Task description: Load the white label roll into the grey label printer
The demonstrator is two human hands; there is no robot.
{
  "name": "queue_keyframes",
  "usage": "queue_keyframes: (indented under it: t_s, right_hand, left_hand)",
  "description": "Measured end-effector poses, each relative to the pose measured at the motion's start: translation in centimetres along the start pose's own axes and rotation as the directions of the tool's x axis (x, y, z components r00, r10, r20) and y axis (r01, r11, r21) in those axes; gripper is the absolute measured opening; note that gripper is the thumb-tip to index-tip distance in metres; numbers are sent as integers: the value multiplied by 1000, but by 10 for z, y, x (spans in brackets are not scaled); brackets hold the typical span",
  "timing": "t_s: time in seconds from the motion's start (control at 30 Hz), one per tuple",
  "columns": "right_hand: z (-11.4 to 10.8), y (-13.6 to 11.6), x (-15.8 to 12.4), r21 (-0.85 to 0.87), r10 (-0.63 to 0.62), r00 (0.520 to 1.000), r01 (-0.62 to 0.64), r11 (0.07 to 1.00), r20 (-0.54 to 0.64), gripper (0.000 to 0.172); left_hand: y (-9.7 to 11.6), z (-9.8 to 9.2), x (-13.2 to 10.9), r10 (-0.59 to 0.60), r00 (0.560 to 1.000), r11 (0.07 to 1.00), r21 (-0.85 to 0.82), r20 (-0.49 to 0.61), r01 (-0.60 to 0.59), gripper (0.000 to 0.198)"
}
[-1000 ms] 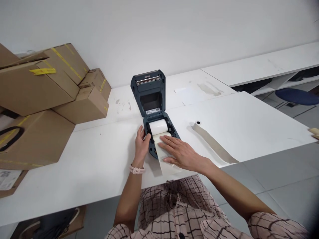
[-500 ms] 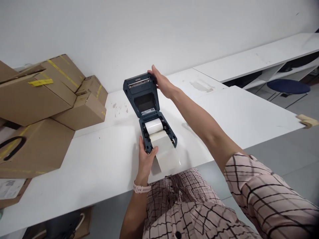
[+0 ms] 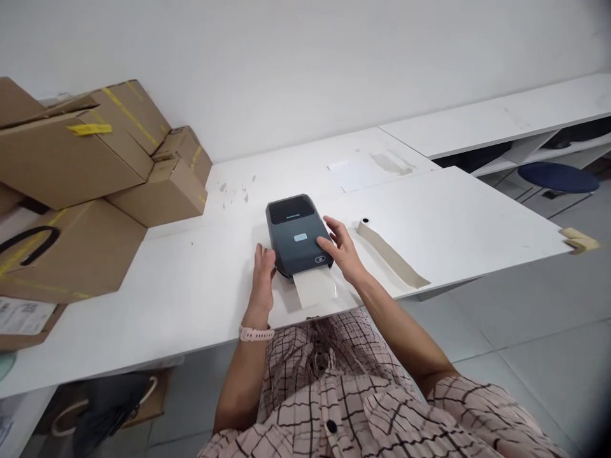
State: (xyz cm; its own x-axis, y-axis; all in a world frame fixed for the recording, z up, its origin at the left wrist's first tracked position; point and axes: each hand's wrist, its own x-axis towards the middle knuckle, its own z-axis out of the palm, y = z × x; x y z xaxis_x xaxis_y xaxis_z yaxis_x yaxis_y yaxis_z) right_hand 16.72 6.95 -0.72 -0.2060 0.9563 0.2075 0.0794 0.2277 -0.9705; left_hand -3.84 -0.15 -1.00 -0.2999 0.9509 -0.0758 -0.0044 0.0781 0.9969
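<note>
A dark blue-grey label printer [image 3: 301, 245] stands on the white table with its lid down. A pale label strip [image 3: 314, 289] sticks out of its front slot toward the table's edge. At the printer's left side is my left hand [image 3: 262, 280], fingers raised and not wrapped round anything. My right hand [image 3: 344, 251] lies at the right side with thumb and fingers apart, the thumb at the lid's edge. The paper roll inside is hidden under the lid.
To the right lies a small roll with a black core [image 3: 365, 221] and a long unrolled strip [image 3: 394, 254]. Cardboard boxes [image 3: 67, 165] are piled at the left. A white sheet [image 3: 353, 176] lies near the wall, and a blue stool [image 3: 558, 176] stands at the far right.
The printer's raised lid has come down and covers the paper roll. My right hand has left the lid's top and come down to the right side; my left hand has let go of the front corner.
</note>
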Motion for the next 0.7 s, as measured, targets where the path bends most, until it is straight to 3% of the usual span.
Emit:
queue_keyframes:
  t_s: [0.1,0.2,0.3,0.57,0.63,0.7]
  right_hand:
    - [2,11,1,152,216,969,-232,961,118,107]
    - [1,11,2,233,270,942,-314,920,200,116]
    - [2,10,-2,231,271,948,-305,924,169,117]
    - [8,24,-5,232,190,978,-206,951,87,111]
    - [10,26,-5,296,191,980,-200,934,59,110]
    - [12,27,-6,354,211,977,-212,911,42,108]
  left_hand:
    - [12,11,-1,-106,994,993,-51,6,106,102]
    - [18,18,-4,-39,995,996,-81,92,47,86]
    - [16,20,-8,22,994,995,-95,106,-12,73]
    - [7,23,-2,116,993,989,-93,34,-112,67]
    - [2,24,-11,106,994,991,-88,26,-103,67]
    - [-8,25,-29,57,997,996,-62,-53,-60,71]
